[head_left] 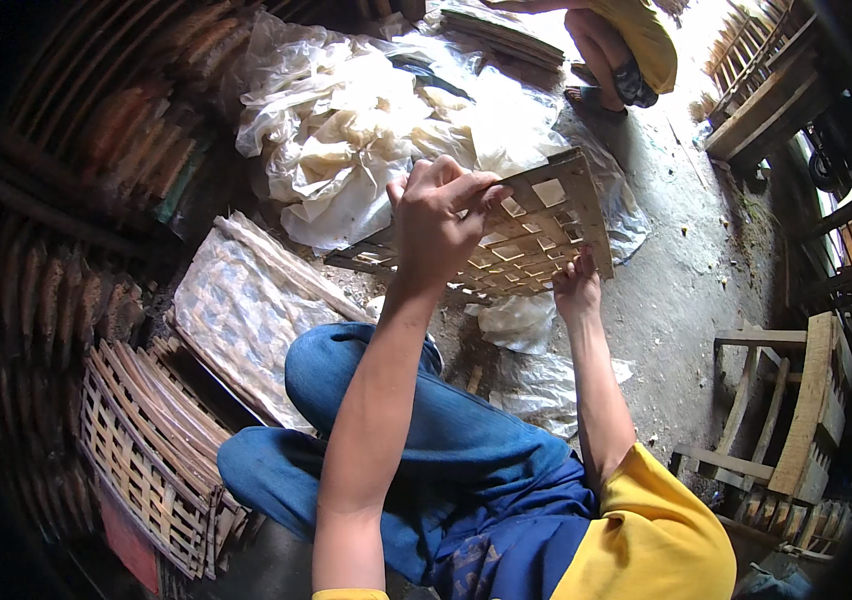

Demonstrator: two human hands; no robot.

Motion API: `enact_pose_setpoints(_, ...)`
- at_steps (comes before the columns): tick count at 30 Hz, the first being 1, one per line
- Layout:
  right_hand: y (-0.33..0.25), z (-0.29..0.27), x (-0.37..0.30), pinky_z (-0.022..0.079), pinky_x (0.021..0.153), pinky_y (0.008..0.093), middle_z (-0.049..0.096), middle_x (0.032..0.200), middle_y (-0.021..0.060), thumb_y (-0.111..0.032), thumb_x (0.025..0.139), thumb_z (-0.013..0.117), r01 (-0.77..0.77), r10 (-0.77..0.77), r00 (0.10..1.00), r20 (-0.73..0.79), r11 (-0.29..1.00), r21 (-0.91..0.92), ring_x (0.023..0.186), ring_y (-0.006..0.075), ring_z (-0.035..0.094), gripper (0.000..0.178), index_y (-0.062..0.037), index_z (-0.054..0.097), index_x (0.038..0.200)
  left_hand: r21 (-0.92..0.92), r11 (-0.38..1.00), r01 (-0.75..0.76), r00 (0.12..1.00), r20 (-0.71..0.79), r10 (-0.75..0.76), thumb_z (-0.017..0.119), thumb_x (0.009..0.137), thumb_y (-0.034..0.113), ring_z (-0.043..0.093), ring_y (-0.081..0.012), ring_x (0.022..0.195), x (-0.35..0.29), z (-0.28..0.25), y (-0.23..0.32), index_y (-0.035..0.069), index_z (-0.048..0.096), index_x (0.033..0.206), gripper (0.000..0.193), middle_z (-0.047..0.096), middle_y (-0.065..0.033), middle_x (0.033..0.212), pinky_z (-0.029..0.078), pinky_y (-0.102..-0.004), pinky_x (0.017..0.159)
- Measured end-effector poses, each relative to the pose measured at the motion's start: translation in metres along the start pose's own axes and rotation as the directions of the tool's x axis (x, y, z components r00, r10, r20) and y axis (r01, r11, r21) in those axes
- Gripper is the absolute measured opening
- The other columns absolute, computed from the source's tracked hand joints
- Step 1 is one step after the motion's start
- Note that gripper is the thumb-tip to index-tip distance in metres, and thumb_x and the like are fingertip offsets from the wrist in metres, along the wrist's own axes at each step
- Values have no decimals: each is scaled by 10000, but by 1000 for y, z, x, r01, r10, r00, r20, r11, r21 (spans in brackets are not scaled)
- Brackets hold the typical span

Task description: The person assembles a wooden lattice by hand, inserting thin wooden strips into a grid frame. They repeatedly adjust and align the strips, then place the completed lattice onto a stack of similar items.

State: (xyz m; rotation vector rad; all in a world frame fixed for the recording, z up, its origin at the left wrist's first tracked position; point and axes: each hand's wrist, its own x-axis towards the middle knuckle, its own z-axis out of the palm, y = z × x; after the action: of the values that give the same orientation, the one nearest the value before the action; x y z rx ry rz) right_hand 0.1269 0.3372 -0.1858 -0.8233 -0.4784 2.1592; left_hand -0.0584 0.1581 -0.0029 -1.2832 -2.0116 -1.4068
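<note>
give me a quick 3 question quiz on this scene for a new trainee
1. True or false: both hands are on the bamboo lattice tray.
2. Which hand grips the tray's upper part: A) left hand B) right hand C) neither
3. What lies on the floor just beyond the tray?

Key
1. True: the left hand holds it from above, the right hand supports its lower edge.
2. A
3. A heap of crumpled clear plastic sheeting. A stack of similar lattice trays stands at the person's left, and a second person crouches farther off.
</note>
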Motion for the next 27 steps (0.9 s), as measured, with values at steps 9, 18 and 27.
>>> enact_pose_setpoints(9, -31, -40, 12, 367, 627, 265, 496, 802, -87, -283, 1032, 552, -38, 72, 981, 178, 982, -187, 688, 84, 438, 118, -192, 607, 980, 13, 997, 82, 996, -32, -82, 813, 825, 282, 585, -211, 702, 4, 1, -5, 144, 787, 912, 166, 573, -12, 702, 410, -396, 693)
enact_pose_setpoints(18, -29, -193, -43, 533, 954, 436, 754, 1055, 164, -266, 819, 760, -182, -218, 973, -78, -511, -840, 1060, 315, 707, 277, -92, 767, 1035, 86, 984, 158, 985, -90, -150, 795, 841, 360, 589, -218, 767, 3, -1, -17, 186, 796, 916, 191, 588, 8, 739, 390, -428, 772)
enact_pose_setpoints(27, -15, -18, -16, 491, 688, 280, 704, 1033, -12, -365, 984, 673, 37, -66, 998, -17, 733, -679, 792, 110, 608, 381, -100, 680, 1258, 54, 974, 218, 976, -28, -217, 767, 868, 388, 579, -232, 817, 2, -2, -7, 207, 795, 916, 190, 584, 5, 767, 369, -454, 843)
